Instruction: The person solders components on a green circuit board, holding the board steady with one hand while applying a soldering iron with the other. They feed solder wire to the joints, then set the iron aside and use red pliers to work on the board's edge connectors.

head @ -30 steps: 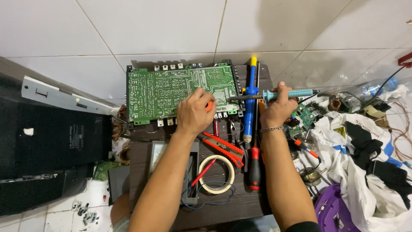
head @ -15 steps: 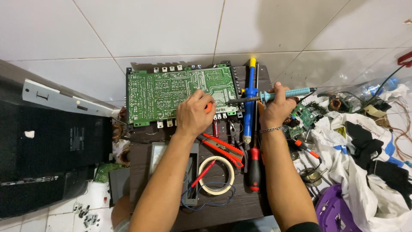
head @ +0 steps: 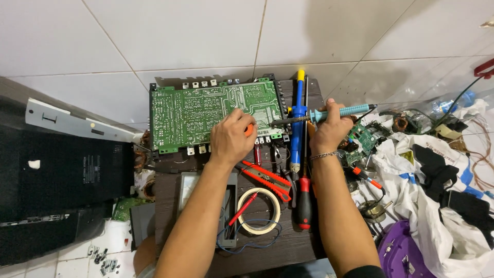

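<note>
A green circuit board lies solder side up at the far end of a small dark wooden table. My left hand rests on the board's near right edge, closed on a small orange-handled tool. My right hand grips a teal-handled soldering iron, held level with its dark tip pointing left at the board's right edge. A blue desoldering pump with a yellow cap lies beside my right hand.
Near my forearms lie a roll of tape, red pliers, a red-and-black screwdriver and a meter with leads. A black housing lies at left. Small boards, wires, cloth and a purple case clutter the tiled floor at right.
Both hands stay on the board and the iron with only slight shifts. The camera view has tilted a little.
</note>
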